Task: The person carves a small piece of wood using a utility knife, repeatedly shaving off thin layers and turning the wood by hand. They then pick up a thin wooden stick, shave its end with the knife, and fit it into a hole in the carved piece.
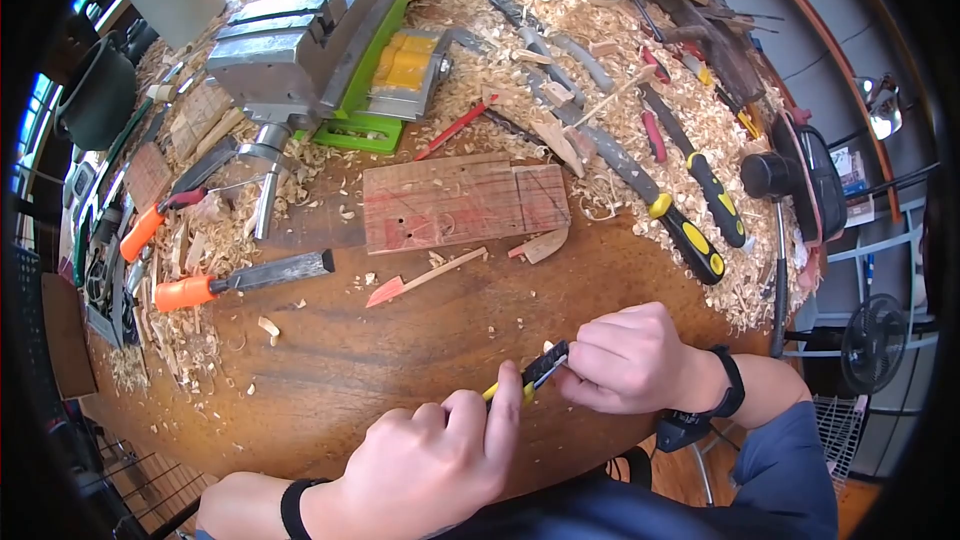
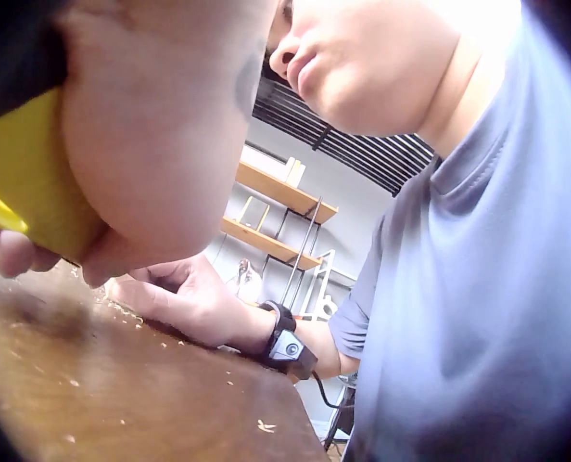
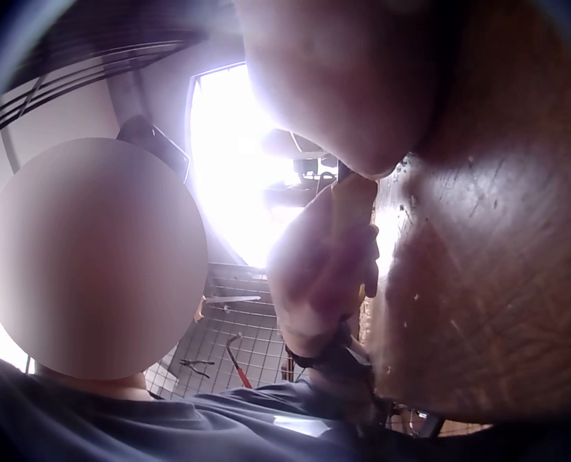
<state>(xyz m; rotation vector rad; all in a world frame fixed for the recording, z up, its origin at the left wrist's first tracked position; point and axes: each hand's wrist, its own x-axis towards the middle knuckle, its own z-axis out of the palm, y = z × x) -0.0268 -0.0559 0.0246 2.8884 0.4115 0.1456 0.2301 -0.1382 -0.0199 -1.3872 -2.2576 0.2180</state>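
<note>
My left hand (image 1: 430, 450) grips a yellow-and-black utility knife (image 1: 545, 366), its index finger lying along the handle. In the left wrist view the yellow knife handle (image 2: 35, 178) fills the left side, beside the palm. The knife's black front end reaches up to the curled fingers of my right hand (image 1: 625, 355). Those fingers pinch a small pale piece of wood, mostly hidden by them and the knife. Both hands are close together low over the brown table (image 1: 330, 360), near its front edge. The right wrist view shows the left hand (image 3: 314, 279) beyond the blurred right hand.
A marked wooden board (image 1: 460, 202) lies ahead, with a red-tipped wooden stick (image 1: 425, 278) before it. Orange-handled chisels (image 1: 190, 292) are on the left. A metal vise (image 1: 290, 50) stands behind. Wood shavings, yellow-and-black handled tools (image 1: 692, 248) and a mallet (image 1: 768, 178) are at right.
</note>
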